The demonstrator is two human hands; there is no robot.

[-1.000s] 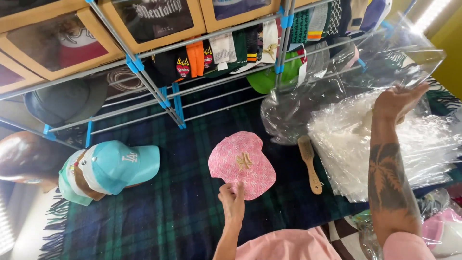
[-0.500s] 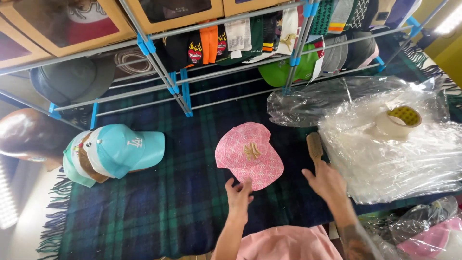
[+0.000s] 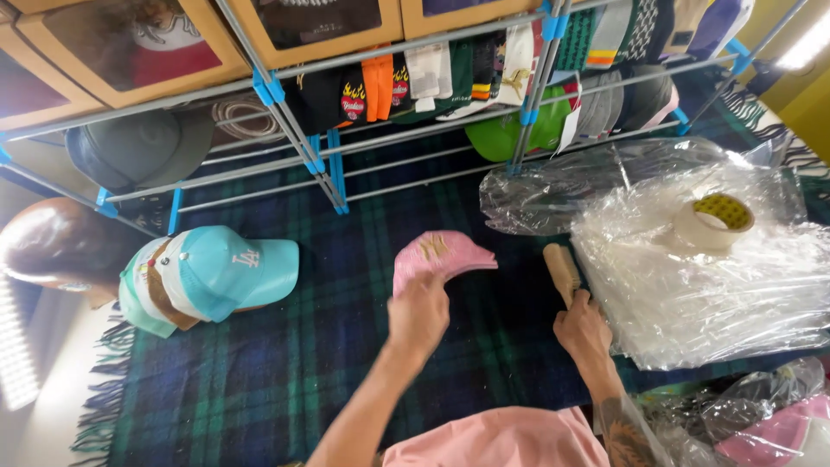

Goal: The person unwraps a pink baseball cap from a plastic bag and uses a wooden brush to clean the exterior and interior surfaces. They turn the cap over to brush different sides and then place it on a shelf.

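My left hand point(image 3: 418, 313) lifts pink cap point(image 3: 439, 257) off dark plaid blanket point(image 3: 285, 363), fingers clamped on its near edge, brim pointing right. My right hand point(image 3: 583, 329) closes around handle of wooden brush point(image 3: 563, 271), bristle head lying on blanket just beside stack of clear plastic bags point(image 3: 709, 285). Tape roll point(image 3: 714, 222) sits atop bags. Teal caps point(image 3: 207, 278) stacked at left; metal rack point(image 3: 303, 147) of hats behind.

Right hand point(image 3: 584, 327) covers the wooden brush point(image 3: 563, 271) handle; left hand point(image 3: 418, 313) hides the pink cap's point(image 3: 439, 256) rear
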